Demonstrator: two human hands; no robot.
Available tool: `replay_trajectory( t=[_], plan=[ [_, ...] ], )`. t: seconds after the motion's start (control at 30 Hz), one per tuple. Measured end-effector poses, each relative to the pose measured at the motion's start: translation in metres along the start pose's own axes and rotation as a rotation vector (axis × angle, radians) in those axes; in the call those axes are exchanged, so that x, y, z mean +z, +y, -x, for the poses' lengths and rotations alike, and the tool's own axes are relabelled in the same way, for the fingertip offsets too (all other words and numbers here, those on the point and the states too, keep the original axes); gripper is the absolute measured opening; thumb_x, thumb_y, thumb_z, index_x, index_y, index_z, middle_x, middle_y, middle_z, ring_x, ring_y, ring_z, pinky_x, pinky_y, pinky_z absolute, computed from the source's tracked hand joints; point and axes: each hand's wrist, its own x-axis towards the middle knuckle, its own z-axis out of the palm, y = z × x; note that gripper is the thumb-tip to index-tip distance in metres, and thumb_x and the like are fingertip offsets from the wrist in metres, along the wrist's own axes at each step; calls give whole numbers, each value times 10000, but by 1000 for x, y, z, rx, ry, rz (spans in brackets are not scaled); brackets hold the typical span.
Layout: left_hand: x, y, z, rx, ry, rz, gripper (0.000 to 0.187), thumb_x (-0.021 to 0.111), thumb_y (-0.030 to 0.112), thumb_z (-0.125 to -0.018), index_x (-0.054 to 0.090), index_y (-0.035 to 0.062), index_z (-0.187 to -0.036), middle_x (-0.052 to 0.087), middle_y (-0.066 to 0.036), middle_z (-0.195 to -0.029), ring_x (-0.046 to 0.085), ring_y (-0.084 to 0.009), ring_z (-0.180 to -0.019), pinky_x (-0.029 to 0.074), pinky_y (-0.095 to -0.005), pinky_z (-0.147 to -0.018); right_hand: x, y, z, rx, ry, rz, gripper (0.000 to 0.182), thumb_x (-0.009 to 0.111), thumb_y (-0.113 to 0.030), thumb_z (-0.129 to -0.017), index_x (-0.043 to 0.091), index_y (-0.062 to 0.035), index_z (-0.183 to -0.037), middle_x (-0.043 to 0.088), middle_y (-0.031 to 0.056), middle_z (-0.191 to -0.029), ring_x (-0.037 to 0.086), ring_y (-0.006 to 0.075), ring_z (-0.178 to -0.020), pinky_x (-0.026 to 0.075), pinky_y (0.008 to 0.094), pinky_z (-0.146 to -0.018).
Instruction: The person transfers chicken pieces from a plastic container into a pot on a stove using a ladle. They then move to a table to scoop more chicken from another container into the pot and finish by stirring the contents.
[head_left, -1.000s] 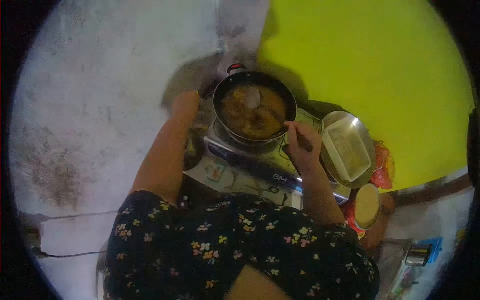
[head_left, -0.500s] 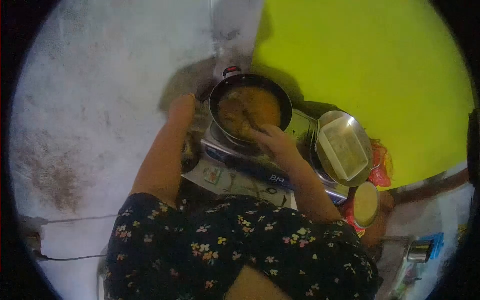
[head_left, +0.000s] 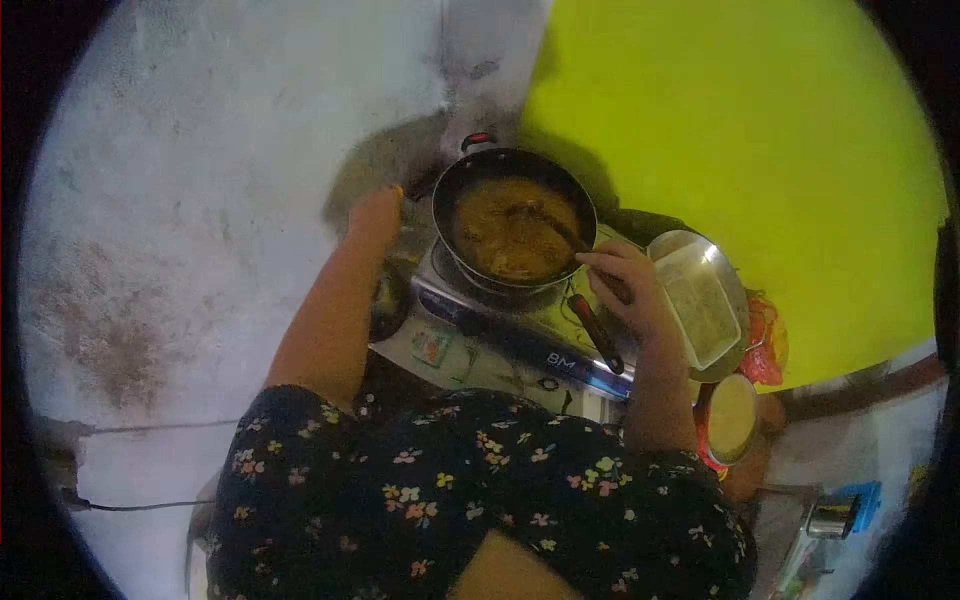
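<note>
A dark wok (head_left: pixel 446 240) with red-and-black handles sits on the gas stove (head_left: pixel 520 330), holding brown, saucy food (head_left: pixel 500 235). My right hand (head_left: pixel 628 280) is at the wok's right rim, fingers wrapped round a dark cooking spoon or spatula (head_left: pixel 565 232); its far end dips into the food, so its exact kind is hidden. To the left of the wok, my left hand (head_left: pixel 376 217) is closed near the wall. A small yellowish spot shows at its fingertips, but what it grips, if anything, I cannot make out.
Right of the stove, a rectangular translucent container (head_left: pixel 700 315) rests in a metal bowl (head_left: pixel 735 290). Near it are a red plastic bag (head_left: pixel 765 340) and a round tub (head_left: pixel 732 420). A small green-and-white packet (head_left: pixel 432 347) lies before the stove. Walls (head_left: pixel 200 200) stand close behind.
My right hand has moved right and back from over the food to the wok's rim, so the utensil and the wok's front handle now show. The view has shifted slightly.
</note>
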Motion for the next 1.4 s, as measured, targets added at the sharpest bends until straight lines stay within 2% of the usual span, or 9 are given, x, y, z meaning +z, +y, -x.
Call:
replay_trajectory(
  t=[0.27, 0.37, 0.47, 0.57, 0.67, 0.73, 0.87, 1.13, 1.4],
  plan=[
    [1, -1, -4, 25, -15, -18, 187, 557, 85, -843, 664, 6, -975, 669, -183, -1005, 649, -352, -966, 526, -453, -791, 20, 28, -10, 57, 247, 75, 247, 655, -46, -793, 654, -31, -1039, 599, 137, -852, 612, 279, -761, 482, 328, -674],
    [12, -5, -12, 59, -13, -71, 197, 536, 93, -859, 654, 1, -986, 665, -193, -997, 650, -363, -949, 532, -456, -778, 47, 46, -10, 189, 356, 31, 216, 652, -76, -836, 654, -32, -1048, 631, 104, -873, 627, 235, -773, 493, 307, -684],
    [2, -2, -9, 17, -78, 0, 217, 497, 112, -887, 626, 0, -1019, 646, -205, -1021, 637, -370, -966, 531, -466, -778, 79, 70, -5, 404, 546, -333, 178, 643, -118, -880, 662, -23, -1029, 657, 66, -913, 638, 181, -783, 505, 287, -689],
    [2, -1, -6, -1, -44, 23, 206, 510, 121, -879, 627, -1, -996, 650, -200, -1009, 637, -372, -962, 527, -471, -775, 81, 78, -8, 627, 574, -612, 177, 636, -134, -896, 664, 7, -1000, 662, 71, -903, 649, 161, -758, 524, 284, -674],
    [22, -9, -15, 32, 44, -14, 182, 537, 107, -859, 640, 21, -982, 657, -193, -994, 642, -370, -948, 525, -470, -775, 72, 75, -13, 786, 625, -834, 197, 653, -140, -881, 660, 34, -972, 661, 118, -811, 661, 184, -687, 536, 301, -626],
    [22, -9, -11, 53, 121, 82, 172, 572, 69, -827, 650, 24, -973, 669, -184, -972, 653, -354, -939, 530, -450, -770, 67, 73, -12, 829, 605, -832, 221, 650, -158, -878, 656, 45, -963, 662, 137, -782, 666, 199, -665, 540, 309, -602],
    [19, -11, -11, 95, 80, -10, 198, 541, 135, -867, 621, 56, -1031, 651, -176, -943, 627, -377, -959, 508, -478, -813, 65, 76, -5, 901, 604, -859, 256, 631, -187, -878, 656, 52, -965, 670, 163, -771, 672, 220, -649, 544, 312, -584],
    [13, -5, -18, -24, -44, 20, 203, 547, 159, -875, 621, 47, -1028, 655, -192, -975, 631, -370, -962, 513, -477, -810, 52, 63, -9, 790, 619, -810, 250, 621, -185, -889, 664, 45, -976, 677, 164, -785, 675, 206, -652, 552, 309, -599],
    [10, -1, -11, -3, 18, 1, 229, 487, 169, -906, 611, 53, -1059, 658, -192, -1015, 636, -382, -950, 512, -491, -793, 49, 42, -11, 668, 563, -706, 171, 628, -120, -902, 688, 5, -1004, 679, 121, -876, 666, 171, -711, 556, 293, -657]
  ],
)
